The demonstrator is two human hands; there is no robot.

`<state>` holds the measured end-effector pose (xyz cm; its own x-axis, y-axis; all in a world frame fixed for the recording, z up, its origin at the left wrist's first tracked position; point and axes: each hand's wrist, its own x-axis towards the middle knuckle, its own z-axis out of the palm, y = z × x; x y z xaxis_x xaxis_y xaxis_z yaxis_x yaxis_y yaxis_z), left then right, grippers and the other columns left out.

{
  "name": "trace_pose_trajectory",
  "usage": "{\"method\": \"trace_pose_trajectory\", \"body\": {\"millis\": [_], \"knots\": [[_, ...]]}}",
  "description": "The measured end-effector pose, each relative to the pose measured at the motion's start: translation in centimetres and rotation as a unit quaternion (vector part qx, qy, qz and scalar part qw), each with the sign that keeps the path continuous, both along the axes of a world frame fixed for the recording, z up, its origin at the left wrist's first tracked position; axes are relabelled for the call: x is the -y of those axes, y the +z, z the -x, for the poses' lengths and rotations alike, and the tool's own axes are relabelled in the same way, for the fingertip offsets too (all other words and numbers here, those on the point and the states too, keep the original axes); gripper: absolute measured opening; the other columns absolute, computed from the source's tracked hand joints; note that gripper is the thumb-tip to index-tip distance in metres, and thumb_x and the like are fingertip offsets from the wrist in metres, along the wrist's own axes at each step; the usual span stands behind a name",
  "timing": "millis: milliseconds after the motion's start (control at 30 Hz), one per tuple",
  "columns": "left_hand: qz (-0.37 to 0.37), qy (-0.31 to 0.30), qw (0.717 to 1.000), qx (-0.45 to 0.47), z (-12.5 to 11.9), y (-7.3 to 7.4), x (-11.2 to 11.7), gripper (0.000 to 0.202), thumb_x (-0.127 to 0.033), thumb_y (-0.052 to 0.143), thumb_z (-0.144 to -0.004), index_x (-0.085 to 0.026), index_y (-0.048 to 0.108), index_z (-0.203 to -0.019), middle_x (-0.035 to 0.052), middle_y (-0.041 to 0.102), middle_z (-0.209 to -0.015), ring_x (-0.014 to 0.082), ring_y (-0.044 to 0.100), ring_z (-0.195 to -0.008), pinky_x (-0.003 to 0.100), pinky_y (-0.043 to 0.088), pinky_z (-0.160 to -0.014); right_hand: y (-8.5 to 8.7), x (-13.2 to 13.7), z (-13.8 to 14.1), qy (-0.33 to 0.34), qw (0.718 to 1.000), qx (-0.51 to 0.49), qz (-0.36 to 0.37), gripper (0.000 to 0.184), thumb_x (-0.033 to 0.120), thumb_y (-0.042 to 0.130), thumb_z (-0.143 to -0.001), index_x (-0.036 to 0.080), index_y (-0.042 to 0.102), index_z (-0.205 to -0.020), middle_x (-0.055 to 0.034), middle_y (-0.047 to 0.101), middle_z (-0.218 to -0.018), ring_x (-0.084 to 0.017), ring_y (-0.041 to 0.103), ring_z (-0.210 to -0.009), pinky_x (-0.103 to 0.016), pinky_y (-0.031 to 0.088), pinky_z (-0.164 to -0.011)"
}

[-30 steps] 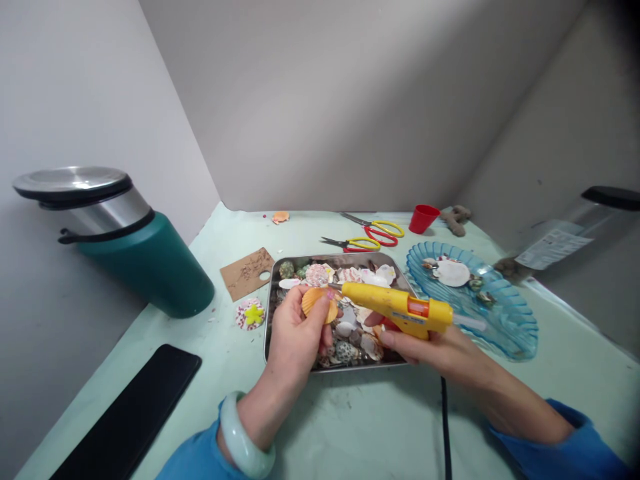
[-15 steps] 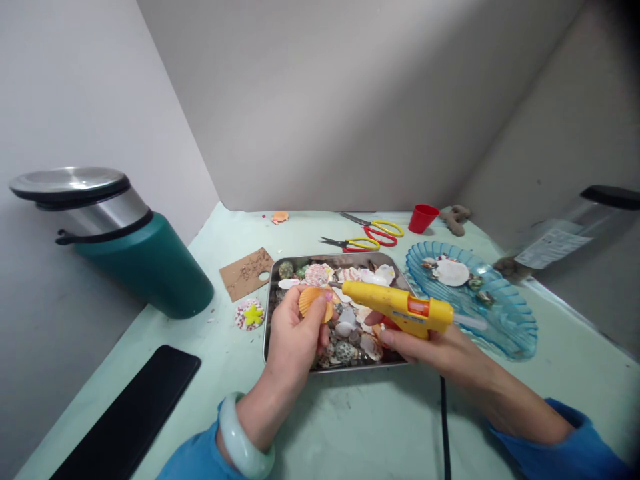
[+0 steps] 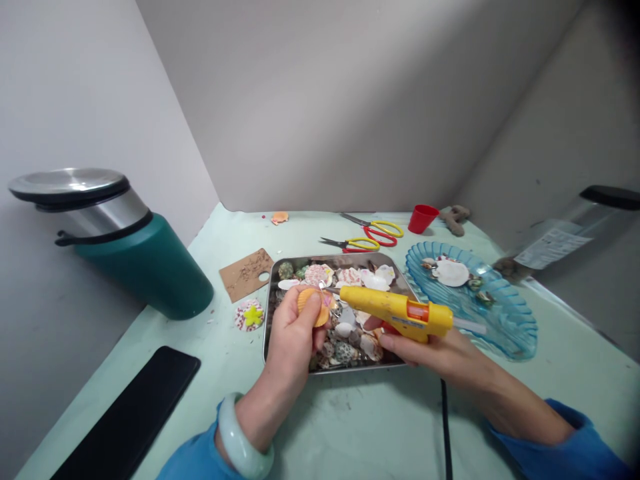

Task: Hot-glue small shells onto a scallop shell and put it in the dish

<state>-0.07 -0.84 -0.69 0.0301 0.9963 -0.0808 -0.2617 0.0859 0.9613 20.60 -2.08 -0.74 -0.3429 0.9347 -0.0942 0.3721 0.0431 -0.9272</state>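
Simultaneously, a fan-shaped orange shell (image 3: 323, 314) is pinched by the left hand (image 3: 291, 335), a yellow plastic glue gun (image 3: 383, 305) clasped by the curled right hand (image 3: 440, 355).

Legible wording, brands, numbers: none. Glue gun (image 3: 393, 309), yellow: small pale sticker (image 3: 409, 323) on the side of the body, its printing too small and blurred to read. Jar (image 3: 603, 217), clear with dark lid: white label (image 3: 553, 248) on the side, faint lines of print, unreadable. Card (image 3: 247, 275), brown: dark marks, whether lettering or not cannot be told.
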Motion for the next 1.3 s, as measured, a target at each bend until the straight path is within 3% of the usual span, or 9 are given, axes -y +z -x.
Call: {"method": "trace_pose_trajectory", "body": {"millis": [100,267,567,933,1100,1300], "knots": [[-0.004,0.001,1.000,0.002,0.02,-0.08,-0.06,0.022,-0.039,0.058,-0.085,-0.019,0.047,-0.083,-0.0074,0.052,-0.055,0.0033,0.033,-0.034,0.016,0.021,-0.035,-0.41,-0.11,-0.24,0.010,1.000,0.006,-0.018,0.031,0.045,0.062,-0.086,0.025,0.073,-0.106,-0.0048,0.073,-0.100,-0.025,0.068,-0.089,-0.033,0.056,-0.076],[-0.002,0.001,1.000,-0.005,0.03,-0.21,-0.11,0.021,-0.038,0.059,-0.084,-0.019,0.048,-0.084,-0.0077,0.051,-0.054,0.0033,0.033,-0.034,0.017,0.021,-0.035,-0.52,-0.19,-0.37,0.010,1.000,0.021,-0.012,0.033,0.046,0.061,-0.087,0.025,0.071,-0.110,-0.0044,0.073,-0.099,-0.025,0.068,-0.088,-0.033,0.057,-0.076],[0.011,0.010,0.999,0.037,0.16,-0.10,-0.11,0.024,-0.041,0.058,-0.085,-0.019,0.049,-0.085,-0.0070,0.050,-0.055,0.0031,0.031,-0.036,0.017,0.019,-0.037,-0.26,-0.08,-0.24,0.017,1.000,0.011,0.005,0.031,0.046,0.061,-0.086,0.025,0.072,-0.106,-0.0043,0.072,-0.086,-0.023,0.067,-0.077,-0.030,0.056,-0.066],[0.042,0.042,0.996,0.061,0.28,0.31,-0.25,0.021,-0.036,0.059,-0.082,-0.019,0.050,-0.090,-0.0072,0.049,-0.052,0.0034,0.030,-0.035,0.016,0.018,-0.035,-0.30,0.22,-0.55,0.022,0.999,0.004,0.034,0.032,0.047,0.062,-0.085,0.025,0.073,-0.106,-0.0044,0.072,-0.091,-0.022,0.066,-0.079,-0.029,0.054,-0.065],[0.031,0.028,0.998,0.055,0.15,0.22,-0.19,0.023,-0.037,0.061,-0.081,-0.018,0.050,-0.089,-0.0066,0.051,-0.056,0.0022,0.029,-0.035,0.016,0.018,-0.035,-0.16,0.14,-0.36,0.018,1.000,0.004,0.023,0.029,0.045,0.062,-0.086,0.025,0.073,-0.104,-0.0031,0.071,-0.088,-0.020,0.065,-0.075,-0.027,0.052,-0.060],[0.007,0.064,0.997,0.036,0.05,-0.07,-0.25,0.019,-0.036,0.056,-0.085,-0.019,0.050,-0.090,-0.0077,0.048,-0.054,0.0031,0.031,-0.036,0.016,0.021,-0.036,-0.12,0.12,-0.46,0.021,0.999,0.020,0.028,0.033,0.049,0.061,-0.086,0.025,0.073,-0.105,-0.0037,0.071,-0.088,-0.020,0.065,-0.074,-0.025,0.052,-0.057]]}}
